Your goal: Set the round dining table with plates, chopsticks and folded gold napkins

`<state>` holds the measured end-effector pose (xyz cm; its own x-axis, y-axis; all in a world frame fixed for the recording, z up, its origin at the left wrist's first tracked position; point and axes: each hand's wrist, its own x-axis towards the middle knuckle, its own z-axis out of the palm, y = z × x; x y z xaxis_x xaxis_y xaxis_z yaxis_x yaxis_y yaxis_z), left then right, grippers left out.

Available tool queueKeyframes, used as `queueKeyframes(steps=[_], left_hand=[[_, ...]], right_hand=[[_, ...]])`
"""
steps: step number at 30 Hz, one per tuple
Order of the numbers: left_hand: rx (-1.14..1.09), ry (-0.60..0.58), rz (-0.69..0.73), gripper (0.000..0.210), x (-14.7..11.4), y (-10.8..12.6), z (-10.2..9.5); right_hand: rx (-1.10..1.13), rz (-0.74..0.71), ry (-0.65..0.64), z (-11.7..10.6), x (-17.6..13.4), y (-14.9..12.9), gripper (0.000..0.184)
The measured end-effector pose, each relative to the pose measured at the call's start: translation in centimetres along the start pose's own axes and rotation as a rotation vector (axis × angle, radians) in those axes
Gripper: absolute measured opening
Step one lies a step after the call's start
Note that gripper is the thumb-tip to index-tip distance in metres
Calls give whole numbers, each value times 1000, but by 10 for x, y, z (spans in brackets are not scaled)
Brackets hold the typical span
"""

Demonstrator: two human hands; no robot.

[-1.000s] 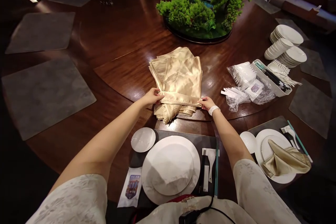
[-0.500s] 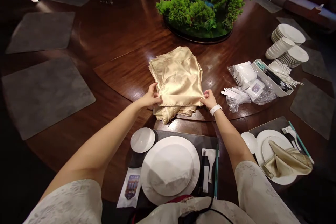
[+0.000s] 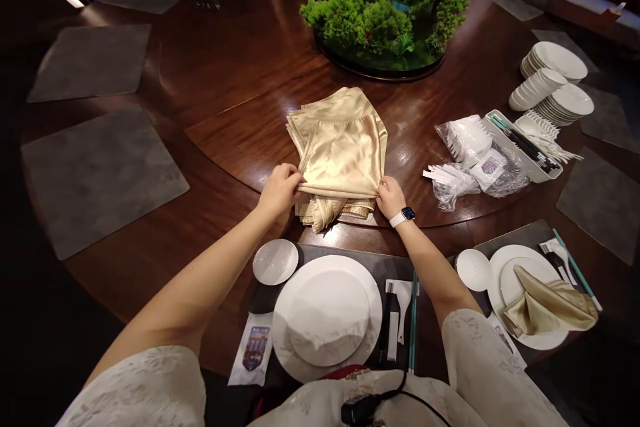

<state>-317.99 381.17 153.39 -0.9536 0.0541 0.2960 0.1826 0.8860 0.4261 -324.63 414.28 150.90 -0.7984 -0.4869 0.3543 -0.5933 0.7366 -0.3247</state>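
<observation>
A golden satin napkin (image 3: 343, 153) lies on top of a pile of similar napkins (image 3: 320, 110) on the wooden table. Its near edge is folded over into a narrow band. My left hand (image 3: 281, 190) pinches the left end of this band, fingers closed. At the right end, my right hand (image 3: 391, 197) grips the same edge between thumb and fingers; a watch with a white strap is on that wrist. Right below the hands, a place setting has stacked white plates (image 3: 327, 317), a small bowl (image 3: 275, 262) and a white spoon (image 3: 403, 303).
To the right stand a cutlery box (image 3: 530, 153), plastic bags of wrapped items (image 3: 465, 147) and stacked white dishes (image 3: 557, 60). A second setting holds a folded napkin (image 3: 550, 307). A green miniature tree display (image 3: 380, 20) occupies the table's middle. Grey placemats (image 3: 105, 180) lie left.
Both hands have turned over, rolling the napkin's near edge upward and away from me into a fold. The watch face has come into view.
</observation>
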Motion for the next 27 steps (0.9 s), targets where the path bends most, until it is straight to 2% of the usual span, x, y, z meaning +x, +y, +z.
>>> queueKeyframes(steps=[2, 4, 7, 9, 11, 14, 17, 19, 22, 27], left_hand=[[-66, -72, 88, 16, -11, -4, 3], [-144, -149, 162, 15, -19, -6, 3], [-240, -236, 133, 13, -24, -7, 1], [-322, -231, 8, 15, -22, -7, 1], [-475, -177, -152, 24, -14, -8, 4], [-745, -139, -424, 44, 3, -11, 12], [-871, -218, -717, 57, 19, -13, 18], [-918, -271, -852, 64, 25, -14, 18], [-980, -335, -937, 70, 30, -15, 10], [-1029, -438, -926, 92, 28, -16, -5]], right_hand=[[71, -108, -82, 1, -9, 2, 25], [158, -135, -173, -1, -15, 4, 29], [298, 21, -218, -6, -17, 7, 31], [407, 200, -157, -8, -12, 7, 19], [547, 382, -90, -8, -1, 7, 10], [763, 664, -64, -2, 22, 8, 22], [838, 925, -126, 3, 42, 8, 37], [824, 1020, -201, 3, 50, 10, 43], [810, 1027, -273, 1, 55, 12, 45], [840, 868, -142, 0, 54, 15, 43]])
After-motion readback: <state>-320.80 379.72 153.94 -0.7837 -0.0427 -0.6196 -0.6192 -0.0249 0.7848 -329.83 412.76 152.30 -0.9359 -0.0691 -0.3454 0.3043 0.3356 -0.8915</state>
